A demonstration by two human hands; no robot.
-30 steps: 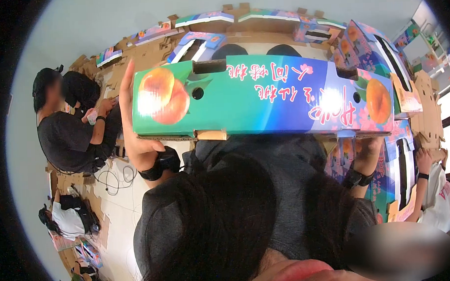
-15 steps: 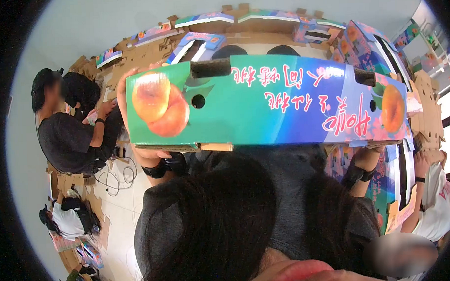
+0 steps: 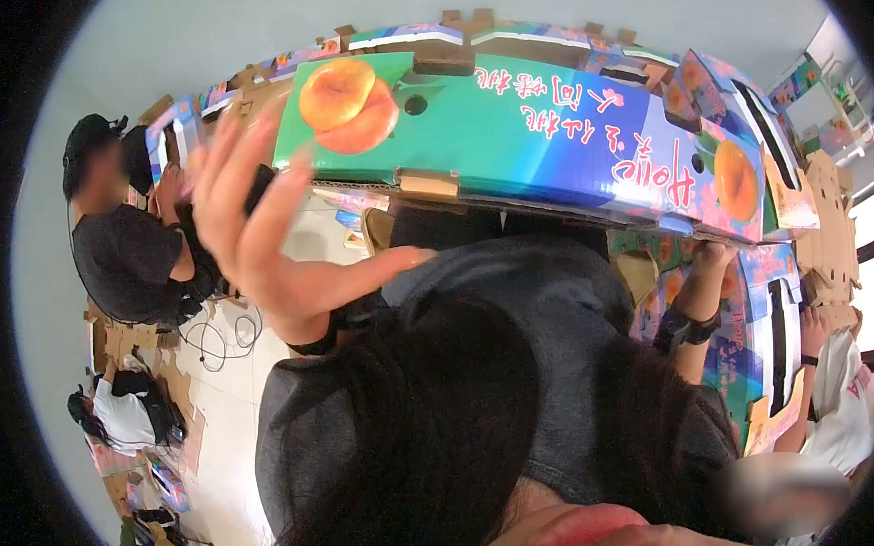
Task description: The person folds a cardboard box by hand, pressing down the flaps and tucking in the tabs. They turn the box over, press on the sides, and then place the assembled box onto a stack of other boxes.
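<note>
In front of my chest is a long peach box point(image 3: 548, 139), a green-and-blue printed carton with peach pictures, its lettering upside down. It slants down toward the right. My left hand point(image 3: 262, 226) is off the box, before its lower left part, with fingers spread and nothing in them. Under the right end, my right hand point(image 3: 713, 252) holds the carton's lower edge; most of its fingers are hidden behind the cardboard. A small brown cardboard flap point(image 3: 428, 185) shows at the lower edge of the carton.
More printed cartons stand at right, including a tall stack point(image 3: 762, 348) beside a person in a white shirt point(image 3: 846, 403). A person in black point(image 3: 129, 264) sits at left. A cable point(image 3: 223, 343) loops on the floor. Flat cardboard point(image 3: 825, 231) leans at the right.
My left hand has let go of the box's left end and opened in front of it. The box has risen at its left end and now tilts; my right hand stays at its right end.
</note>
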